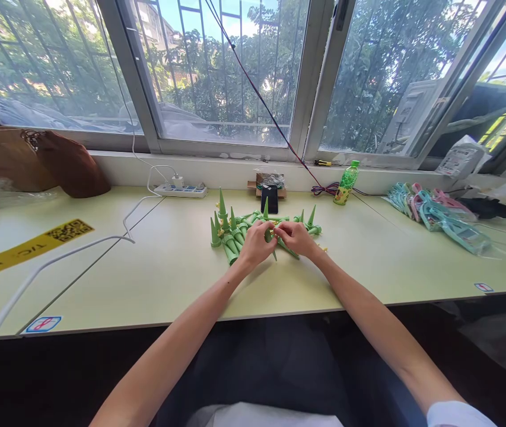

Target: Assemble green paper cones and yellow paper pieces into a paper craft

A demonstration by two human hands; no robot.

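Left hand (pixel 259 242) and right hand (pixel 298 238) meet above green cone-shaped plastic pieces (pixel 231 236) on pale yellow-green table (pixel 155 279); fingers of both pinched together, grip contents unclear.

Both arms reach forward over the desk (pixel 172 284), angling inward until the hands nearly meet. The left hand (pixel 259 242) has its fingers curled, thumb and fingertips pinched; just beside it, the right hand (pixel 296 236) bends inward, its fingertips likewise drawn together.
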